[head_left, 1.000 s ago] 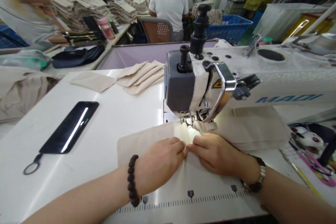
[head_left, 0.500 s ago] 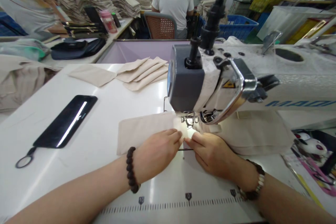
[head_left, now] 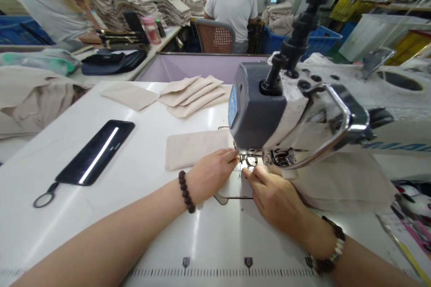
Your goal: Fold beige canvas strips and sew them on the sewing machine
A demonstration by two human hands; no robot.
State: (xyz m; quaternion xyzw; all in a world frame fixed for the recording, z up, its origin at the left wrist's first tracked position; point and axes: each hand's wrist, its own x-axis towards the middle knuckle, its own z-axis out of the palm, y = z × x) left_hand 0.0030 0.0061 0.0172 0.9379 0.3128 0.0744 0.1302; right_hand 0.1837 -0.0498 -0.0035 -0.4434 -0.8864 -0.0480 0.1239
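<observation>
Mid-frame, cloth (head_left: 190, 147) ran lengthwise leftward from left hand (head_left: 213, 174), nearer than right hand (head_left: 276, 196); either grip's closure I couldn't tell.

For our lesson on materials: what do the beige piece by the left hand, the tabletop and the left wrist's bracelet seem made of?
Beige piece: probably cloth, matt; thin, without shine. Tabletop: perhaps laminate, glossy white; bright streaks reflect in it. Bracelet: dark, dull, beaded; wood or stone, unclear.

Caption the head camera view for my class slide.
Left hand on beige cloth, right hand close by, at a sewing machine.
</observation>
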